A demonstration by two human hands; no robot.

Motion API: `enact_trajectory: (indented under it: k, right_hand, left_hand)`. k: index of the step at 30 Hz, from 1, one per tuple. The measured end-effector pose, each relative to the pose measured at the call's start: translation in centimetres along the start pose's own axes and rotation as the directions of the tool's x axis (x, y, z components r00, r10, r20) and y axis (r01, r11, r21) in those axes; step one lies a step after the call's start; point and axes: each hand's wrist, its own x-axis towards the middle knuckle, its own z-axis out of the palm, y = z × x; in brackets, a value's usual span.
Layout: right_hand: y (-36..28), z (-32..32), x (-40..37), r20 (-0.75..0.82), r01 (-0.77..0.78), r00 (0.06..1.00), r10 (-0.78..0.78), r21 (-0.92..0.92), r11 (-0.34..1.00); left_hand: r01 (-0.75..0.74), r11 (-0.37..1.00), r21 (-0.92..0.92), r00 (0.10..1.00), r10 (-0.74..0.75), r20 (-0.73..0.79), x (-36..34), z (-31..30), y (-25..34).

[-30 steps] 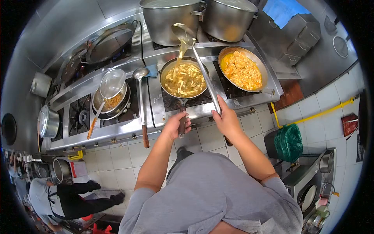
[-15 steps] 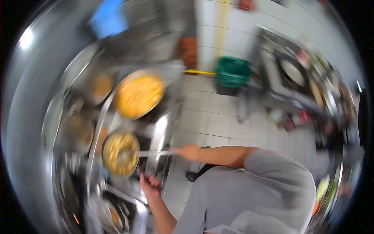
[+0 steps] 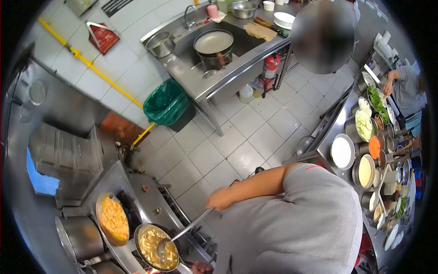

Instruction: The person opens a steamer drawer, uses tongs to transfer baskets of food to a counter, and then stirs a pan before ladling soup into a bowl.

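Observation:
My right hand (image 3: pixel 221 198) is closed around the long metal handle of a ladle (image 3: pixel 191 225). The ladle's bowl rests in a round pan (image 3: pixel 138 237) of yellowish pieces in liquid. At the lower edge, my left hand (image 3: pixel 202 268) shows only in part, its fingers curled at the end of what looks like that pan's handle; the grip is partly hidden. Flame glows under the pan. Beside it, a second pan (image 3: pixel 98 214) holds an orange-yellow food (image 3: pixel 113 219) on the stove (image 3: pixel 137 194).
A large metal pot (image 3: pixel 80 239) stands behind the pans. Across the tiled floor (image 3: pixel 246 155) are a green-lined bin (image 3: pixel 169 102), a steel sink (image 3: pixel 191 48) and a fire extinguisher (image 3: pixel 270 68). On the right, a counter holds several food containers (image 3: pixel 365 128); another person (image 3: pixel 406 86) works there.
The view has swung, so the pans now sit lower left and the sink and right-hand counter show more fully. My right hand still holds the ladle in the same pan.

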Motion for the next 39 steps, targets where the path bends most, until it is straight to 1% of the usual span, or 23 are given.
enact_trajectory:
  k: [1, 3, 4, 5, 6, 7, 8, 10, 12, 13, 15, 16, 18, 21, 23, 25, 27, 29, 33, 35, 37, 38, 39]
  right_hand:
    - [0.6, -1.9, -3.3, -0.073, -0.026, 0.997, 0.028, 0.026, 0.999]
    - [2.7, -4.9, -8.6, -0.161, -0.048, 0.985, 0.054, 0.042, 0.998]
    - [4.1, -6.0, -11.1, -0.201, -0.123, 0.970, 0.136, 0.074, 0.990]
    - [5.3, -6.8, -13.7, -0.228, -0.195, 0.949, 0.216, 0.111, 0.975]
    - [6.0, -8.1, -16.4, -0.222, -0.185, 0.953, 0.206, 0.113, 0.976]
    - [6.7, -9.5, -18.9, -0.320, -0.230, 0.905, 0.280, 0.185, 0.955]
    - [7.2, -10.9, -20.9, -0.402, -0.260, 0.847, 0.348, 0.259, 0.930]
    - [8.9, -12.7, -24.2, -0.584, -0.247, 0.735, 0.346, 0.244, 0.938]
    - [10.2, -14.3, -27.0, -0.759, -0.238, 0.568, 0.318, 0.218, 0.946]
    - [11.5, -14.6, -27.8, -0.749, -0.225, 0.585, 0.309, 0.216, 0.950]
    - [14.2, -15.5, -29.9, -0.846, -0.438, 0.390, 0.364, 0.177, 0.881]
    - [15.2, -16.2, -30.9, -0.849, -0.452, 0.377, 0.370, 0.180, 0.873]
    - [16.8, -17.6, -32.9, -0.872, -0.523, 0.259, 0.416, 0.236, 0.819]
    - [20.0, -18.9, -35.9, -0.894, -0.557, 0.141, 0.426, 0.284, 0.781]
    - [22.2, -20.1, -38.0, -0.886, -0.607, 0.044, 0.462, 0.344, 0.716]
    - [22.6, -21.5, -38.9, -0.805, -0.598, 0.001, 0.593, 0.475, 0.646]
    - [22.4, -23.4, -39.9, -0.757, -0.602, -0.088, 0.648, 0.559, 0.571]
    - [22.4, -24.6, -40.5, -0.734, -0.461, -0.171, 0.657, 0.649, 0.605]
    - [20.7, -28.9, -42.8, -0.540, -0.305, -0.201, 0.817, 0.827, 0.472]
    - [21.4, -30.1, -44.3, -0.553, -0.274, -0.245, 0.796, 0.827, 0.490]
    - [22.8, -31.4, -46.4, -0.500, -0.066, -0.232, 0.835, 0.864, 0.499]
    - [23.4, -31.4, -47.3, -0.500, -0.059, -0.236, 0.833, 0.863, 0.501]
    - [24.2, -31.5, -48.5, -0.468, 0.041, -0.240, 0.850, 0.870, 0.491]
  left_hand:
    - [-0.007, 1.000, 0.006, 1.000, 0.007, 0.005, -0.2, 2.5, 0.2]
    - [0.142, 0.983, -0.116, 0.984, -0.153, -0.088, -0.1, 8.1, 1.4]
    - [0.136, 0.988, -0.070, 0.990, -0.138, -0.029, -0.6, 11.1, 2.3]
    - [0.155, 0.981, -0.115, 0.987, -0.149, 0.059, -0.8, 14.3, 3.4]
    - [0.107, 0.990, -0.088, 0.979, -0.090, 0.180, 0.3, 15.7, 3.0]
    - [0.131, 0.976, -0.176, 0.986, -0.109, 0.128, 3.4, 17.6, 2.7]
    - [0.130, 0.974, -0.184, 0.958, -0.076, 0.276, 5.0, 18.9, 2.7]
    - [0.161, 0.976, -0.148, 0.904, -0.086, 0.418, 6.3, 24.5, 5.8]
    - [0.220, 0.972, -0.084, 0.840, -0.145, 0.523, 8.1, 30.0, 8.5]
    - [0.248, 0.968, -0.047, 0.793, -0.175, 0.584, 9.0, 33.0, 10.0]
    - [0.262, 0.965, -0.019, 0.750, -0.191, 0.634, 10.0, 39.3, 12.9]
    - [0.232, 0.972, 0.040, 0.731, -0.201, 0.652, 10.8, 42.3, 14.0]
    - [0.198, 0.973, 0.119, 0.690, -0.224, 0.688, 12.5, 47.0, 15.6]
    - [0.172, 0.953, 0.248, 0.550, -0.302, 0.779, 15.9, 55.0, 18.7]
    - [0.118, 0.927, 0.355, 0.530, -0.361, 0.767, 17.8, 59.9, 20.3]
    - [0.080, 0.893, 0.442, 0.454, -0.428, 0.782, 19.2, 64.6, 21.8]
    - [-0.008, 0.861, 0.508, 0.449, -0.451, 0.771, 20.5, 69.8, 23.3]
    - [-0.046, 0.825, 0.563, 0.391, -0.504, 0.770, 21.7, 74.7, 24.8]
    - [-0.082, 0.767, 0.637, 0.325, -0.584, 0.744, 21.9, 83.1, 26.5]
    - [-0.123, 0.737, 0.665, 0.304, -0.610, 0.732, 21.5, 87.6, 26.9]
    - [-0.138, 0.736, 0.663, 0.267, -0.617, 0.740, 21.0, 92.4, 26.9]
    - [-0.147, 0.735, 0.662, 0.247, -0.621, 0.744, 20.6, 94.2, 26.8]
    - [-0.152, 0.734, 0.662, 0.247, -0.620, 0.744, 20.0, 96.3, 26.6]
